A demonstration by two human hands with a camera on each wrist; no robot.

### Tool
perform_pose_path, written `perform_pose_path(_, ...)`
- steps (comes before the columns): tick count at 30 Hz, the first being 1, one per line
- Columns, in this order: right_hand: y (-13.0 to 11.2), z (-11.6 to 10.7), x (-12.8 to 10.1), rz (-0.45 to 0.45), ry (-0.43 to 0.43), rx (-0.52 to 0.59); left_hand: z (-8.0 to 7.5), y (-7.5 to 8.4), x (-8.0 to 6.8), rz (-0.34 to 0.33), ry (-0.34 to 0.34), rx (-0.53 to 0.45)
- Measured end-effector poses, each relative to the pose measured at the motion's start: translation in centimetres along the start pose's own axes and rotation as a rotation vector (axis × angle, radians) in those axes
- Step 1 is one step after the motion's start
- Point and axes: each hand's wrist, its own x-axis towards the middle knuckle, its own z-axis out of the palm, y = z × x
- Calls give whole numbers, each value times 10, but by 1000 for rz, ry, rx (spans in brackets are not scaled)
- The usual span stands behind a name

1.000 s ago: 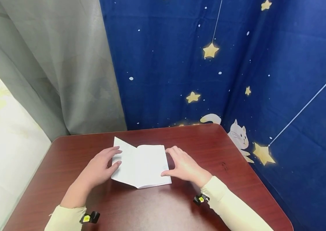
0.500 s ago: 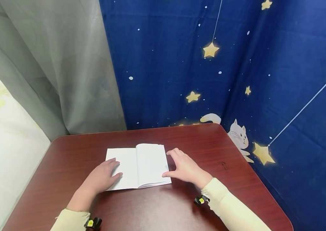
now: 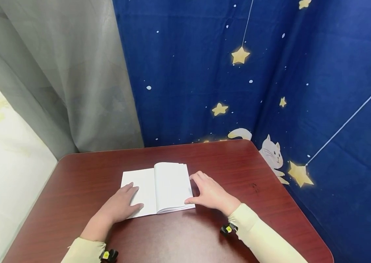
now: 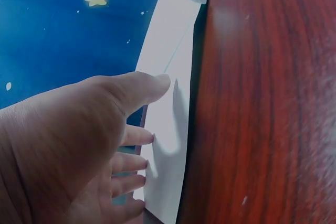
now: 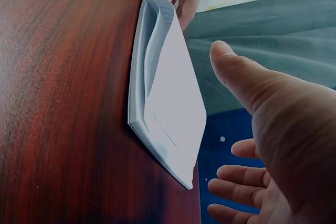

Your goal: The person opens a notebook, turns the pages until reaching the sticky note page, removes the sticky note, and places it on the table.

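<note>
A thin white paper booklet point(image 3: 157, 188) lies open and flat on the dark red wooden table point(image 3: 238, 175), nearer to the far edge than to the person. Its spine runs away from the person; the open spread is wider from left to right. The left hand point(image 3: 119, 206) rests with straight fingers on the left page. The right hand point(image 3: 210, 193), fingers relaxed, touches the booklet's right edge. Bare wood lies on every side of the booklet, most on the right.
</note>
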Motion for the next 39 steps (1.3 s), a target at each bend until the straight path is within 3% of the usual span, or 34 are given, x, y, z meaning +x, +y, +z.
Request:
perform_pose_path(5,-1,2,1,-14,-16,-13,3,2,1,-12,0,46)
perform_pose_path(39,-14,31,6,-174,-117,-81,1,7,-1,-35,5,19)
